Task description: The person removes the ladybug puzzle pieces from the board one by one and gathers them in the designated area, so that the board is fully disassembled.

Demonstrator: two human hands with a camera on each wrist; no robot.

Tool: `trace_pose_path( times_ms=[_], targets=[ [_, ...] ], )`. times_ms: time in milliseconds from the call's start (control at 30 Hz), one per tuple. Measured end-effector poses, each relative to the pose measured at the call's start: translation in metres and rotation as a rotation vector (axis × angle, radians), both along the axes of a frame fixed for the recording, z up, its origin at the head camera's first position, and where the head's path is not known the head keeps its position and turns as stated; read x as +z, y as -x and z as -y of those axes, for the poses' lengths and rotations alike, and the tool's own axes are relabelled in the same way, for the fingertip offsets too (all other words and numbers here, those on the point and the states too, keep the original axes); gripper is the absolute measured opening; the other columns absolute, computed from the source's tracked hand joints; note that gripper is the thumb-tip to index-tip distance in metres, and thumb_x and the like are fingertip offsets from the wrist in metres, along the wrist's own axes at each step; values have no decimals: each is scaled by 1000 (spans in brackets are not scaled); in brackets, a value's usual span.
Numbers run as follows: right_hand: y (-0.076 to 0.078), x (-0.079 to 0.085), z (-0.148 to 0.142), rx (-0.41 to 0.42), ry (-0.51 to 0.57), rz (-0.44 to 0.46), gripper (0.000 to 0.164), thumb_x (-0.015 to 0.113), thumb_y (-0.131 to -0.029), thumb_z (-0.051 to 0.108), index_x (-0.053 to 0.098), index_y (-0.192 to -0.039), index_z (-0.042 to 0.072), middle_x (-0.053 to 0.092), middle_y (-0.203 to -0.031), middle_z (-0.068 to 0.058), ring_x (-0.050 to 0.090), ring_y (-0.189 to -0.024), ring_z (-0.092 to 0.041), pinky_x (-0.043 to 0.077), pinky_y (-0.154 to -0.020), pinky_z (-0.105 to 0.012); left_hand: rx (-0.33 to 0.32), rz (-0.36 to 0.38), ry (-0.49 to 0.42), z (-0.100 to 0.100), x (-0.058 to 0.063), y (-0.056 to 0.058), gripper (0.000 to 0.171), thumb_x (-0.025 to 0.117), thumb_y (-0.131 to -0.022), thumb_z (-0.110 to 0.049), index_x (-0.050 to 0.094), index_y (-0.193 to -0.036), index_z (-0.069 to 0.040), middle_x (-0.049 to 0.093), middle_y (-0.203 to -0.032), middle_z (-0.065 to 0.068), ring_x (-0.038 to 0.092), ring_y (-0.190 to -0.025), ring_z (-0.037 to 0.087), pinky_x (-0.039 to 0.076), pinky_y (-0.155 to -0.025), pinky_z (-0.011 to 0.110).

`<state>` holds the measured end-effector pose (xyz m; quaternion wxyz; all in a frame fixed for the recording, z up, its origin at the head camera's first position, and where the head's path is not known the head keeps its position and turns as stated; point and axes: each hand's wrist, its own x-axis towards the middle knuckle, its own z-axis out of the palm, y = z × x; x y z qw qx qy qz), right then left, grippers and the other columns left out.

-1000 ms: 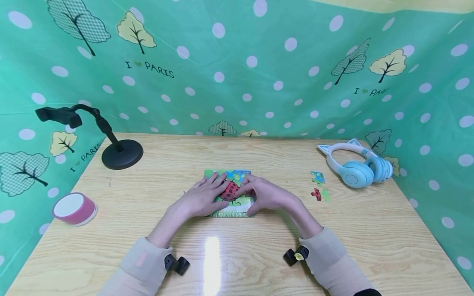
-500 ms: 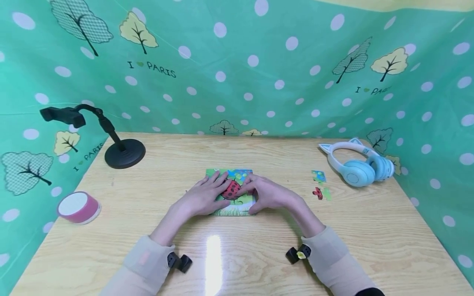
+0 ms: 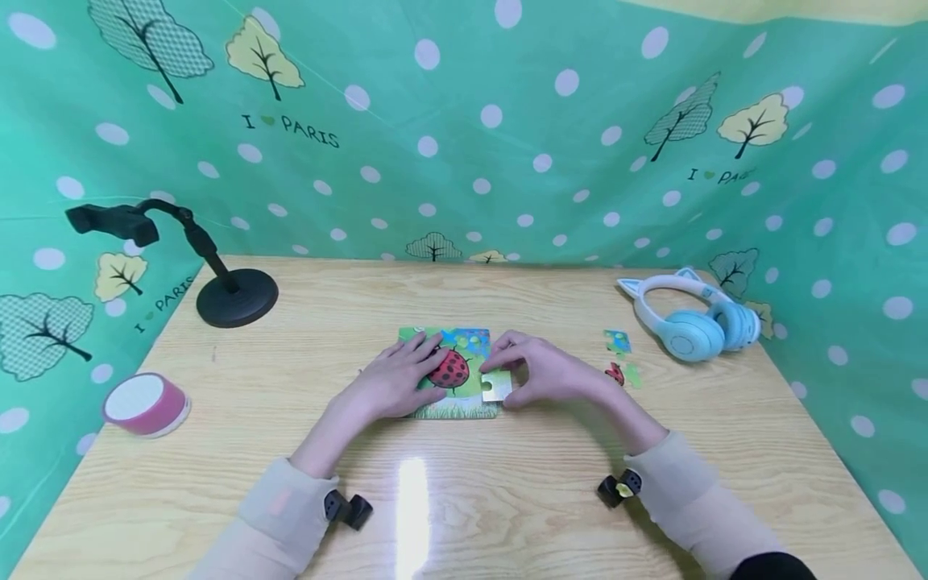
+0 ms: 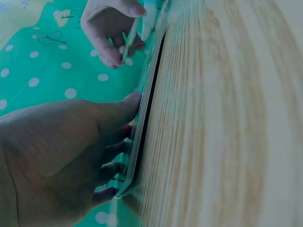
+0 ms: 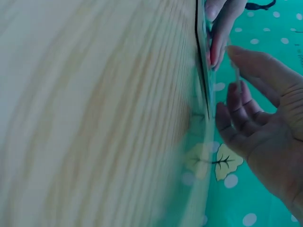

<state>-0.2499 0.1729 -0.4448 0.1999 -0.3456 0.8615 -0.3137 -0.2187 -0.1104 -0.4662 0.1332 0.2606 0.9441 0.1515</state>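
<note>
A ladybird jigsaw puzzle point(image 3: 457, 409) lies on the table, with a red spotted ladybird in its middle. My left hand point(image 3: 395, 383) rests on the puzzle's left part, fingers spread and covering some of the picture. At the right edge, my right hand point(image 3: 551, 372) pinches a pale green and whitish puzzle piece point(image 3: 497, 387) between thumb and fingers. The wrist views show this piece point(image 4: 130, 40) edge-on, apart from the board. Off to the right lie loose pieces: one blue and green point(image 3: 618, 342), and a red and green one point(image 3: 633, 375) partly behind my right forearm.
Blue cat-ear headphones point(image 3: 692, 332) lie at the back right. A black stand point(image 3: 238, 298) with a bent neck is at the back left, and a pink and white round object point(image 3: 147, 405) sits at the left. Patterned green cloth point(image 3: 464, 161) hangs behind the wooden table point(image 3: 507, 499).
My right hand has moved to the right and the puzzle piece in its pinch now shows, partly over the puzzle's right edge. The left hand stays on the puzzle.
</note>
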Motion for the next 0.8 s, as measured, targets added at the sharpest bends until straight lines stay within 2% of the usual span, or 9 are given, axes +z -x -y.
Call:
trace_pose_path(
  times_ms=[133, 467, 633, 800],
  targets=[
    [1, 3, -13, -25, 23, 12, 52, 87, -76, 8, 75, -126, 16, 59, -128, -2, 58, -115, -18, 55, -105, -43, 2, 0, 6, 0, 1, 0, 70, 55, -103, -48, 35, -161, -13, 19, -174, 10, 14, -162, 35, 16, -131, 58],
    [-2, 6, -56, -66, 13, -8, 54, 88, -75, 6, 74, -127, 16, 58, -127, -2, 59, -112, -17, 56, -102, -45, 8, 10, 15, 0, 0, -1, 71, 55, -104, -49, 33, -162, -14, 16, -174, 9, 12, -163, 34, 15, -132, 57],
    [-8, 10, -84, -80, 0, -29, 55, 88, -75, 5, 74, -126, 15, 59, -126, -2, 59, -112, -14, 57, -100, -41, 5, 6, 11, 0, 0, -1, 70, 55, -104, -47, 35, -161, -13, 18, -174, 10, 13, -162, 35, 16, -132, 57],
    [-14, 12, -114, -100, -10, -47, 54, 89, -75, 7, 74, -127, 14, 58, -128, -2, 55, -107, -11, 55, -89, -32, 6, 11, -1, 0, 1, -2, 70, 55, -104, -46, 35, -161, -13, 18, -174, 10, 13, -162, 35, 16, -132, 57]
  ],
)
